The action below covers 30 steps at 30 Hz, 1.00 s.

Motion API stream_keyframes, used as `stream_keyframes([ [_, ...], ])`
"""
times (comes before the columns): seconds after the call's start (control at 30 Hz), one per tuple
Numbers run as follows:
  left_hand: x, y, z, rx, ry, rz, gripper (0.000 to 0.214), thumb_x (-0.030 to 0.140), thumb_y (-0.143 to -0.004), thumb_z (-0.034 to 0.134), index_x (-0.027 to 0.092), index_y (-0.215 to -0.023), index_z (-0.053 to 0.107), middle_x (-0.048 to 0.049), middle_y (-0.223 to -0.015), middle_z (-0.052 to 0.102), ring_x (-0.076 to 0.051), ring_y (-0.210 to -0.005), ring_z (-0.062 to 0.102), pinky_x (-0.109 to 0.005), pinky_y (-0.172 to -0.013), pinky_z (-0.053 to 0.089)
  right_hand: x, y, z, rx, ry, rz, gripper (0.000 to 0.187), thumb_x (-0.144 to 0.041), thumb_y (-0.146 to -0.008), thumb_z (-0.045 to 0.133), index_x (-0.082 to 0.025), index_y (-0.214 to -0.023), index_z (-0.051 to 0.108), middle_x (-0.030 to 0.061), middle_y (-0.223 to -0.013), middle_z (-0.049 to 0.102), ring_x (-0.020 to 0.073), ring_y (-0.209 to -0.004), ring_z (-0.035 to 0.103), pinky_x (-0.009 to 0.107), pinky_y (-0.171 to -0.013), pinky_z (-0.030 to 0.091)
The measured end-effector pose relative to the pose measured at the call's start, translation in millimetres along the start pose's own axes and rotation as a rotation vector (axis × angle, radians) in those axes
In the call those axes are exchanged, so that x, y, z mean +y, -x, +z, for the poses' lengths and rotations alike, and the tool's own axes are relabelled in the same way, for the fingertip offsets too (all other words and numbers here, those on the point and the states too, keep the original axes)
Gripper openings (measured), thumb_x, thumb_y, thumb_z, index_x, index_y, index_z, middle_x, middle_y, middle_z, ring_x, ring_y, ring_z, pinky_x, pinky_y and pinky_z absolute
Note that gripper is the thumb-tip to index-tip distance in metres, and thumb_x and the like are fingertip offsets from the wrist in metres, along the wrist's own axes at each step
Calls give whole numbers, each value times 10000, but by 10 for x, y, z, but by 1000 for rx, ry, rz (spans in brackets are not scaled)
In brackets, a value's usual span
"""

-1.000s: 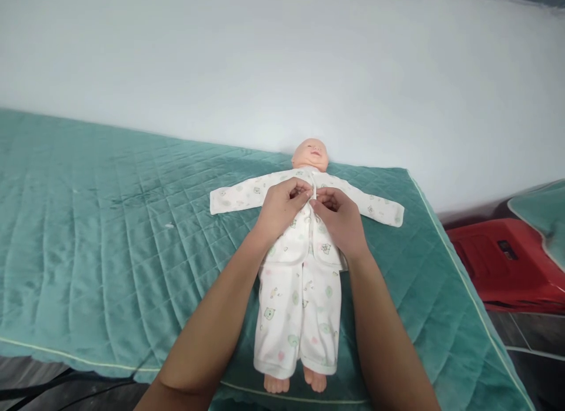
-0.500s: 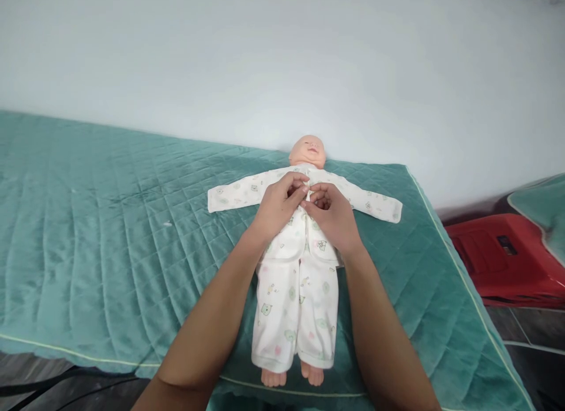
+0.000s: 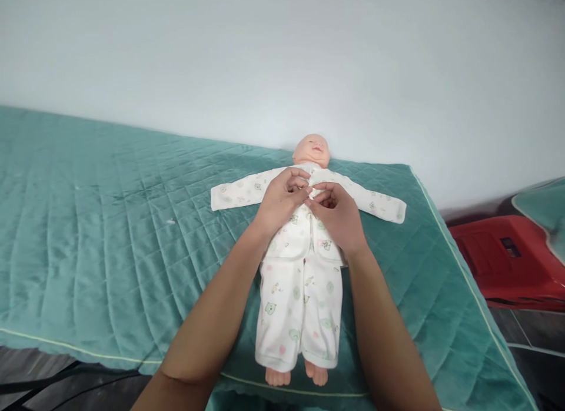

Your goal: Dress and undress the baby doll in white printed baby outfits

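Note:
A baby doll (image 3: 312, 149) lies on its back on a teal quilted bed cover (image 3: 110, 222), head toward the wall, arms spread. It wears a white printed top (image 3: 247, 190) and matching trousers (image 3: 300, 311); bare feet show at the front edge. My left hand (image 3: 282, 200) and my right hand (image 3: 338, 214) meet over the doll's chest. Both pinch the front opening of the top, fingers curled, fingertips touching. What sits between the fingertips is too small to make out.
A white wall (image 3: 282, 63) runs behind the bed. A red plastic object (image 3: 507, 261) stands on the floor at the right, with a teal cloth (image 3: 545, 214) over its far corner. Dark cables (image 3: 53, 381) lie under the front left edge of the bed.
Both hands have stayed on the doll's chest; the fingers have shifted slightly up and closer together at the top's front opening. The view has moved a little.

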State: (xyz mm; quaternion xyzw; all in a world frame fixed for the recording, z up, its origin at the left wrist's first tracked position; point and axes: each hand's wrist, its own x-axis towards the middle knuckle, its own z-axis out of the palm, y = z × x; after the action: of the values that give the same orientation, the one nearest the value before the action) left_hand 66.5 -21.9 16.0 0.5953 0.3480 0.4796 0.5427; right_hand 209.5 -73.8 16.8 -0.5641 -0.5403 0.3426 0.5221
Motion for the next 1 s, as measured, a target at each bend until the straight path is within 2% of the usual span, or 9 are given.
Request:
stream_keyframes([
  [0.17, 2, 6, 26, 49, 78, -31, 228, 256, -775, 722, 203, -957, 596, 23, -762, 617, -93, -641, 517, -235, -624, 422, -14, 8, 7, 22, -5, 34, 340, -313, -752, 757, -214, -1062, 659, -30, -774, 647, 112, -663, 537, 272, -670, 465],
  [0.4, 47, 2, 6, 41, 255, -118, 235, 183, -724, 721, 200, -908, 576, 41, -727, 610, -70, -577, 475, -226, -579, 382, -3, 42, 32, 53, 38, 4, 347, -295, -757, 748, -224, -1085, 659, -22, -817, 660, 116, -684, 545, 278, -694, 483],
  [0.53, 58, 3, -11, 19, 317, -122, 222, 158, -716, 726, 192, -873, 573, 49, -688, 590, -64, -568, 463, -218, -573, 370, -10, 50, 48, 70, 62, -16, 332, -292, -765, 742, -225, -1076, 645, -22, -812, 669, 121, -685, 548, 283, -700, 481],
  [0.7, 85, 9, -10, 28, 300, -159, 219, 184, -713, 734, 194, -874, 586, 49, -681, 574, -60, -561, 451, -213, -564, 372, -12, 58, 55, 78, 111, -41, 318, -286, -768, 733, -233, -1064, 629, -27, -807, 670, 126, -682, 544, 289, -701, 474],
  [1.0, 21, -4, -75, -14, 168, -77, 200, 266, -773, 752, 181, -930, 661, 18, -741, 608, -67, -588, 492, -221, -579, 405, 27, 51, 31, 65, 61, -41, 328, -274, -764, 740, -238, -1074, 641, -39, -797, 642, 113, -677, 517, 275, -686, 452],
])
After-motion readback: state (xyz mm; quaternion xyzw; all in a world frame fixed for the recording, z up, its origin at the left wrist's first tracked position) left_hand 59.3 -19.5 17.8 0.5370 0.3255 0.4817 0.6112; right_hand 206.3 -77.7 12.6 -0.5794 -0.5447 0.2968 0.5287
